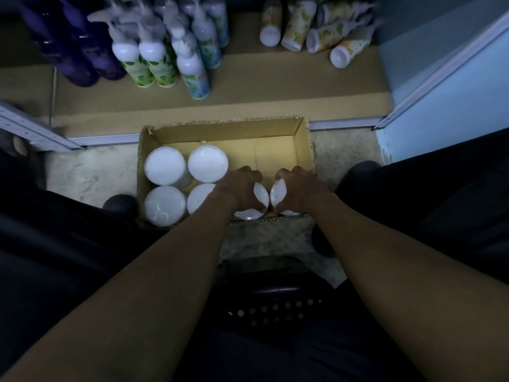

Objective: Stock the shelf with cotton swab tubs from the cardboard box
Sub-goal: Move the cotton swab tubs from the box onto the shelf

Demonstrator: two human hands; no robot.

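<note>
- Nearest the camera, two bare forearms are stretched forward and down over a dark perforated stool (275, 310), with dark trouser legs seen on either side.
- The left hand (241, 188) is curled over the white lid of a cotton swab tub (257, 201) at the near wall of the cardboard box (304, 142); the grip is closed around that tub.
- The right hand (298, 187) is curled in the same way over a second tub (278, 194), just beside the first; its grip is likewise closed around the tub.
- Four more tubs (165, 166) are stood upright in the left half of the box, in two rows of two, touching one another.
- The right far part of the box is shown as bare cardboard floor.
- The box is set on a pale floor, against the front edge of a low shelf (248, 92) lined with brown board.
- On the shelf, white pump bottles with green labels (162, 64) are grouped at the left, beside what appear to be dark purple bottles (82, 56), though the light is poor.
- Yellow-patterned bottles (325, 34) are seen at the far right of the shelf, several of them tilted.
</note>
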